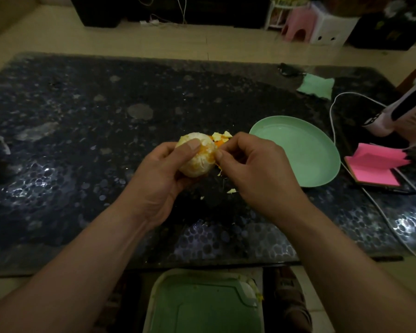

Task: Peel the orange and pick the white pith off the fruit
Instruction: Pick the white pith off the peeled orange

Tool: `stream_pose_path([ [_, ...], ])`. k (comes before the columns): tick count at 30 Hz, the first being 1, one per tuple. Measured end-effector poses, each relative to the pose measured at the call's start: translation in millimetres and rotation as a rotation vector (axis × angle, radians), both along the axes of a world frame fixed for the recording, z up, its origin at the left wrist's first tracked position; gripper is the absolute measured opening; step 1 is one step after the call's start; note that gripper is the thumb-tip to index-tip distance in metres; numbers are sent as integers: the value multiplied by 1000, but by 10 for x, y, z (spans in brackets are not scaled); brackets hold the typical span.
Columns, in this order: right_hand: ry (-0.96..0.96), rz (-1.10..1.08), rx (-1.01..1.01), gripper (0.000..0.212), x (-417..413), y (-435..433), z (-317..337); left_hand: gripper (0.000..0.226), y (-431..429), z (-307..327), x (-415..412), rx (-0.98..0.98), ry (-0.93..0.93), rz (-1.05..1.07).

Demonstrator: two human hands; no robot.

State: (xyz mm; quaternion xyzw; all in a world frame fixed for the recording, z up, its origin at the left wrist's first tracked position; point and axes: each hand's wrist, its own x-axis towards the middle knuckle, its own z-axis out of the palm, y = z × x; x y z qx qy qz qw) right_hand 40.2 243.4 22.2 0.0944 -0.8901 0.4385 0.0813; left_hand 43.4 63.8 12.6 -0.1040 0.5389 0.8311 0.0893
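The orange (199, 162) is peeled, pale with white pith and a few orange patches showing. My left hand (161, 171) grips it from the left, thumb lying across its top, above the dark table. My right hand (252, 164) is at the fruit's right side, thumb and fingertips pinching a bit of pith on its surface. Pieces of peel (221, 137) lie on the table just behind the fruit. Small pith scraps (231, 191) lie on the table below my right hand.
A green plate (322, 174) with nothing on it sits to the right. Further right are a pink notepad (375, 167), a white cable (334, 131) and a pink-white device (399, 114). A green cloth (318, 85) lies behind. A green bin (202, 304) stands under the table's near edge.
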Motion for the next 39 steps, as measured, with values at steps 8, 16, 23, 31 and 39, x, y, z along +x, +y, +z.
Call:
stream_pose_path([
  [8, 77, -45, -22, 13, 17, -32, -18, 63, 13, 22, 39, 38, -24, -50],
  [16, -42, -39, -174, 14, 13, -5, 23, 30, -45, 94, 70, 145, -55, -91],
  [23, -171, 42, -292, 23, 28, -15, 83, 31, -80, 102, 53, 117, -44, -79],
  [31, -33, -3, -167, 18, 65, -93, 39, 41, -37, 92, 64, 127, -28, -84],
  [39, -61, -26, -197, 22, 61, -151, -14, 35, -37, 88, 68, 219, -36, -79],
])
